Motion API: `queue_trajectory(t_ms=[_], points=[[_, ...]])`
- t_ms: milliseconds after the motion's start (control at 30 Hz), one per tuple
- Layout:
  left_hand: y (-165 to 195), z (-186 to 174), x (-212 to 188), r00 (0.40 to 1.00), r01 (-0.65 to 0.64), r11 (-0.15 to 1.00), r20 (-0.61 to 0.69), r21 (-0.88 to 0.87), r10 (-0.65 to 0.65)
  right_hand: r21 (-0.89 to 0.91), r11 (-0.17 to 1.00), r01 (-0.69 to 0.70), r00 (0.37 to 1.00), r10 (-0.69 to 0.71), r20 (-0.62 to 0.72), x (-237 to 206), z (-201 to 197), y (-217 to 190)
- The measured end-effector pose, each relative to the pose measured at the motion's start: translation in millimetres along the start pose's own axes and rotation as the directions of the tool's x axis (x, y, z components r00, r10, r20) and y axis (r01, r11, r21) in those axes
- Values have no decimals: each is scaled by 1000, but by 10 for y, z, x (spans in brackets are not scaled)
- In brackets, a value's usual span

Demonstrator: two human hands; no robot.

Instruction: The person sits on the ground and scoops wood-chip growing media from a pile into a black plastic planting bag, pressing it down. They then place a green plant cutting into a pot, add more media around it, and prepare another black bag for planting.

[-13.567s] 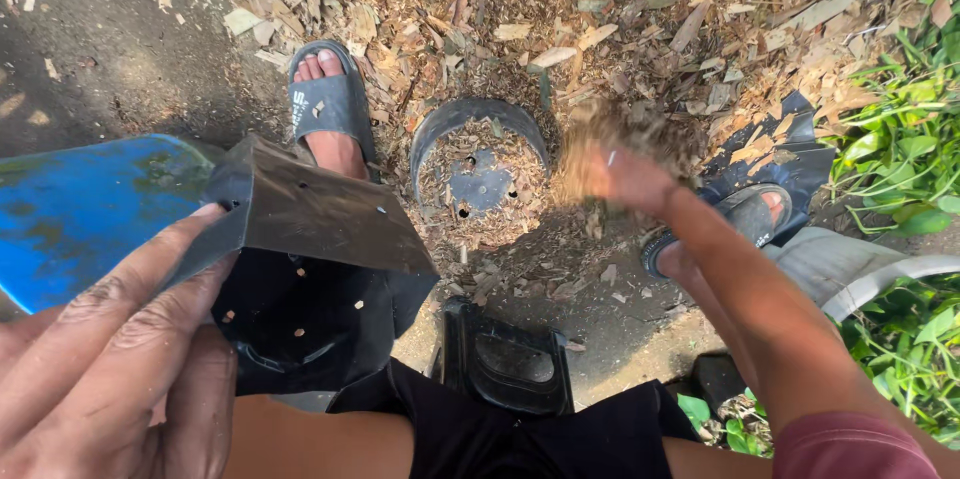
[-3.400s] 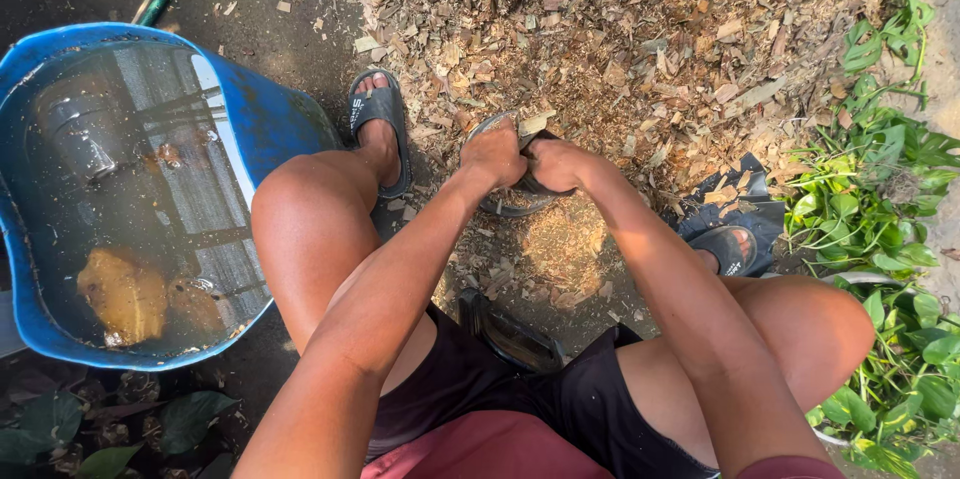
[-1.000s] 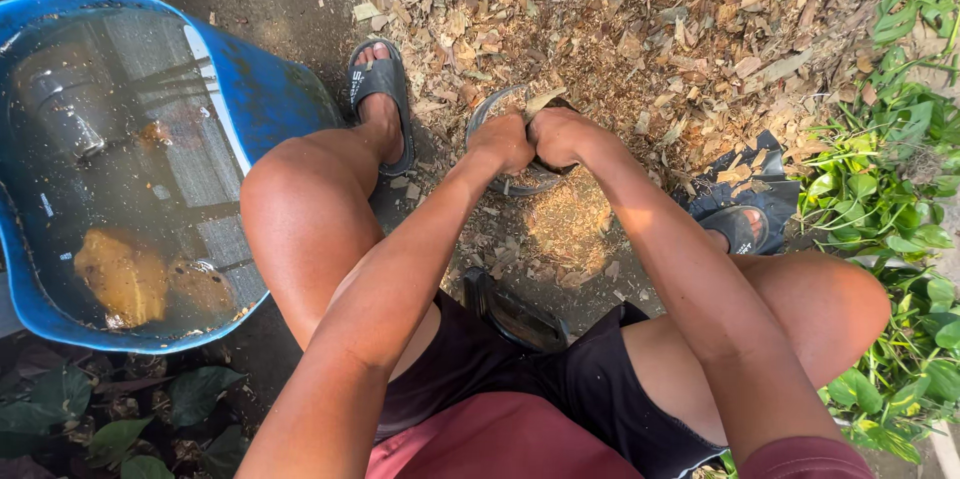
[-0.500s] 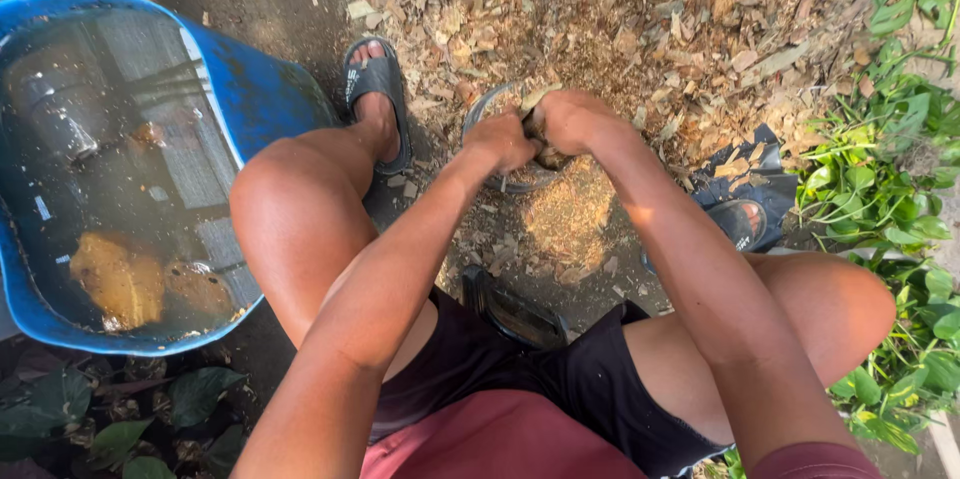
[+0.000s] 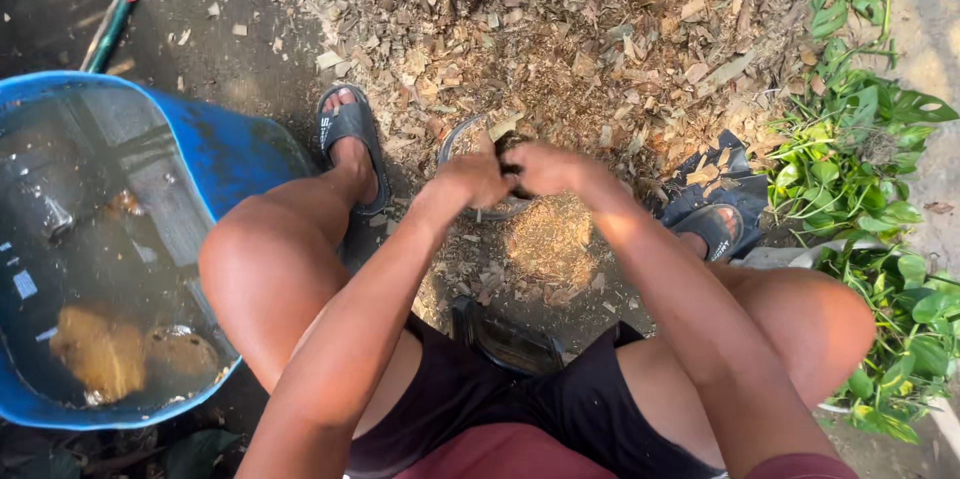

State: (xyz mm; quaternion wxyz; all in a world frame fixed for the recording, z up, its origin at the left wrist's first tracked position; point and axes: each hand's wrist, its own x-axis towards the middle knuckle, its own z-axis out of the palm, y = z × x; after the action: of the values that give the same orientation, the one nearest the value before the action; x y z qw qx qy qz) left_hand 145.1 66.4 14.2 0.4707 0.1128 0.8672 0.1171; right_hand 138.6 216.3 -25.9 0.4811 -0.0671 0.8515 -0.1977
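Both my hands meet over a round black pot (image 5: 452, 142) that stands on the ground between my feet and is filled with wood chips. My left hand (image 5: 470, 180) is curled into a fist on the pot's near side. My right hand (image 5: 548, 167) is closed beside it, knuckles touching. A small dark piece (image 5: 512, 143) shows between the fingers of both hands; what it is I cannot make out. Most of the pot is hidden under the hands. A little mound of fine sawdust (image 5: 550, 239) lies just in front of the pot.
A big heap of wood chips (image 5: 560, 29) spreads beyond the pot. A blue tub (image 5: 235, 144) of murky water with brown lumps (image 5: 100, 354) stands at my left knee. A green-handled pole (image 5: 120, 4) lies top left. Leafy plants (image 5: 870, 169) border the right. My feet wear black sandals (image 5: 350, 129).
Long before, my right hand dropped chips into the pot and my left hand was open by the tub. Over the last second both hands stay clenched together at the pot, shifting slightly.
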Motion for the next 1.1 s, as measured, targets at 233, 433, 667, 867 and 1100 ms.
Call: queue_trajectory(t_ms=[233, 433, 667, 867, 1100], points=[[259, -271, -984, 966, -183, 932, -119, 312, 230, 423, 906, 38, 952, 95, -290, -472, -988, 401], [200, -354, -1305, 916, -224, 957, -297, 184, 271, 286, 947, -148, 912, 243, -330, 376, -893, 1111], [204, -189, -1076, 970, -180, 932, -101, 314, 221, -400, 818, -413, 840, 172, -515, 1344, 17, 1776], [266, -80, -1009, 962, -263, 858, 51, 441, 268, -241, 885, -397, 901, 326, -287, 1286, 397, 1937], [235, 55, -928, 938, -271, 856, -78, 441, 337, 526, 846, 82, 756, 291, -586, 610, 124, 1911]])
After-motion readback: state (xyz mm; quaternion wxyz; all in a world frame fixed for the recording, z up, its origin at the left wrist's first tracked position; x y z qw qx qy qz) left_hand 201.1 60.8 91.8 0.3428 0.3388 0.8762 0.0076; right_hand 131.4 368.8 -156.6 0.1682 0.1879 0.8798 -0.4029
